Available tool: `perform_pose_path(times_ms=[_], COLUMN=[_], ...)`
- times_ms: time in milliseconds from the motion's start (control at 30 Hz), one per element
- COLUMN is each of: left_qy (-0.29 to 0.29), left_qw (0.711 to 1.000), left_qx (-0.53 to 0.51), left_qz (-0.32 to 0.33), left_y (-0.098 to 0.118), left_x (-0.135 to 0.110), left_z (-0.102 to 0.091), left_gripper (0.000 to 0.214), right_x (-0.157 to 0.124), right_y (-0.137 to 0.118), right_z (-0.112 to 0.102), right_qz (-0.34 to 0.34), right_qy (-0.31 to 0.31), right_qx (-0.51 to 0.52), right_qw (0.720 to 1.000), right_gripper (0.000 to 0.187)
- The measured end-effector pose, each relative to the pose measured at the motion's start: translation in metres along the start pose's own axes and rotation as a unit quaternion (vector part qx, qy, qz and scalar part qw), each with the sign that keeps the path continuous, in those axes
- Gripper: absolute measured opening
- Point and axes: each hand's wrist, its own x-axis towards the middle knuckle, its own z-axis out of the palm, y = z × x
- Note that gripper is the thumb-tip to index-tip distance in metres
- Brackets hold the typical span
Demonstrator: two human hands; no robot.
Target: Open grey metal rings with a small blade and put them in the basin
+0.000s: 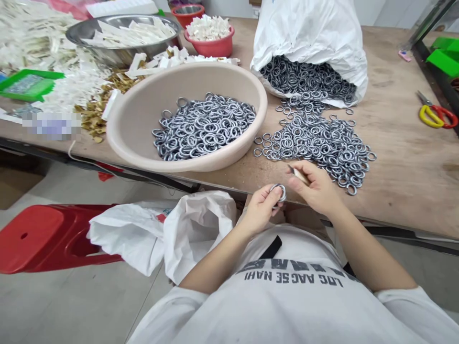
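Observation:
At the table's front edge, my left hand (263, 205) pinches a grey ring (281, 192) between thumb and fingers. Just right of it, my right hand (313, 186) is closed around a small knife-like tool with a light handle (300, 176) and a dark tip pointing left. The tool and the ring are apart. Beyond my right hand lies a loose heap of grey rings (322, 143). A wide beige basin (125, 138) to the left holds many more rings (208, 126).
A white sack (308, 33) spills rings at the back. Yellow-and-red scissors (435, 114) lie at right. White strips fill a steel bowl (77, 36); white pieces fill a red bowl (215, 47). Below stand an open white sack (201, 224) and a red stool (32, 234).

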Motion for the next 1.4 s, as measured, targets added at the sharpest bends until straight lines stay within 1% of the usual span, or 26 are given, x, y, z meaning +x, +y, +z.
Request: perform_pose_path(times_ms=[33, 67, 133, 233, 300, 367, 400, 433, 467, 500, 567, 600, 633, 667, 700, 767, 833, 900, 967, 1033, 1067, 1133, 1200, 1267, 1333, 1400], left_qy=[0.026, 0.046, 0.076, 0.109, 0.127, 0.146, 0.153, 0.158, 0.160, 0.160, 0.159, 0.156, 0.152, 0.144, 0.133, 0.105, 0.080, 0.062, 0.044, 0.022, 0.012, 0.001, 0.001, 0.011, 0.021, 0.025], left_qw=[1.000, 0.998, 0.995, 0.991, 0.987, 0.983, 0.981, 0.979, 0.977, 0.976, 0.975, 0.977, 0.979, 0.982, 0.984, 0.988, 0.990, 0.990, 0.991, 0.992, 0.993, 0.993, 0.993, 0.992, 0.991, 0.990], left_qx=[-0.018, -0.034, -0.060, -0.083, -0.099, -0.113, -0.122, -0.131, -0.140, -0.148, -0.152, -0.146, -0.136, -0.124, -0.115, -0.108, -0.114, -0.119, -0.120, -0.116, -0.114, -0.111, -0.113, -0.119, -0.125, -0.127], left_qz=[0.001, 0.000, -0.007, -0.003, 0.009, 0.017, 0.015, 0.011, 0.005, -0.002, -0.013, -0.015, -0.015, -0.015, -0.015, -0.020, -0.029, -0.036, -0.036, -0.034, -0.034, -0.037, -0.041, -0.045, -0.051, -0.058], left_y=[0.001, 0.004, 0.011, 0.022, 0.027, 0.030, 0.030, 0.031, 0.031, 0.031, 0.030, 0.028, 0.026, 0.023, 0.020, 0.015, 0.011, 0.010, 0.011, 0.013, 0.013, 0.013, 0.013, 0.013, 0.013, 0.014], left_x=[0.001, 0.002, 0.004, 0.003, 0.002, 0.001, 0.001, 0.002, 0.003, 0.005, 0.009, 0.011, 0.014, 0.016, 0.018, 0.021, 0.022, 0.022, 0.021, 0.020, 0.019, 0.018, 0.017, 0.017, 0.017, 0.018], left_z=[-0.004, -0.008, -0.016, -0.026, -0.031, -0.036, -0.038, -0.039, -0.040, -0.039, -0.033, -0.028, -0.021, -0.013, -0.005, 0.011, 0.021, 0.026, 0.026, 0.026, 0.025, 0.025, 0.025, 0.025, 0.024, 0.023], left_gripper=[0.038, 0.036, 0.034, 0.033, 0.033, 0.032, 0.030, 0.028, 0.025, 0.024, 0.027, 0.031, 0.035, 0.039, 0.041, 0.044, 0.043, 0.041, 0.039, 0.038, 0.037, 0.035, 0.035, 0.035, 0.037, 0.038], right_x=[0.008, 0.018, 0.043, 0.082, 0.100, 0.107, 0.106, 0.103, 0.097, 0.089, 0.068, 0.055, 0.041, 0.027, 0.014, -0.008, -0.022, -0.028, -0.028, -0.024, -0.022, -0.017, -0.012, -0.011, -0.013, -0.018], right_y=[-0.003, -0.006, -0.010, -0.011, -0.010, -0.008, -0.007, -0.007, -0.006, -0.005, -0.005, -0.005, -0.006, -0.005, -0.005, -0.001, 0.005, 0.012, 0.016, 0.017, 0.016, 0.014, 0.011, 0.007, 0.004, 0.001], right_z=[0.004, 0.009, 0.022, 0.043, 0.055, 0.061, 0.061, 0.058, 0.053, 0.046, 0.032, 0.027, 0.024, 0.024, 0.025, 0.033, 0.039, 0.040, 0.034, 0.025, 0.021, 0.015, 0.011, 0.009, 0.006, 0.003], right_qz=[-0.016, -0.027, -0.029, -0.014, -0.014, -0.037, -0.049, -0.056, -0.056, -0.048, -0.014, 0.014, 0.048, 0.081, 0.103, 0.100, 0.093, 0.102, 0.109, 0.093, 0.077, 0.049, 0.040, 0.032, -0.010, -0.062], right_qy=[-0.020, -0.036, -0.056, -0.098, -0.141, -0.170, -0.172, -0.165, -0.152, -0.136, -0.102, -0.090, -0.070, -0.040, -0.005, 0.044, 0.083, 0.108, 0.102, 0.073, 0.058, 0.044, 0.052, 0.067, 0.070, 0.046], right_qx=[-0.005, -0.035, -0.150, -0.334, -0.398, -0.417, -0.413, -0.399, -0.372, -0.326, -0.182, -0.087, 0.005, 0.080, 0.134, 0.182, 0.200, 0.222, 0.244, 0.245, 0.235, 0.203, 0.174, 0.133, 0.045, -0.067], right_qw=[1.000, 0.998, 0.987, 0.937, 0.906, 0.892, 0.893, 0.900, 0.914, 0.934, 0.978, 0.992, 0.996, 0.993, 0.986, 0.977, 0.972, 0.964, 0.958, 0.962, 0.967, 0.977, 0.983, 0.988, 0.997, 0.995], right_gripper=[0.030, 0.030, 0.026, 0.027, 0.026, 0.026, 0.026, 0.026, 0.024, 0.022, 0.020, 0.021, 0.022, 0.022, 0.022, 0.019, 0.016, 0.019, 0.027, 0.033, 0.033, 0.027, 0.020, 0.020, 0.020, 0.022])
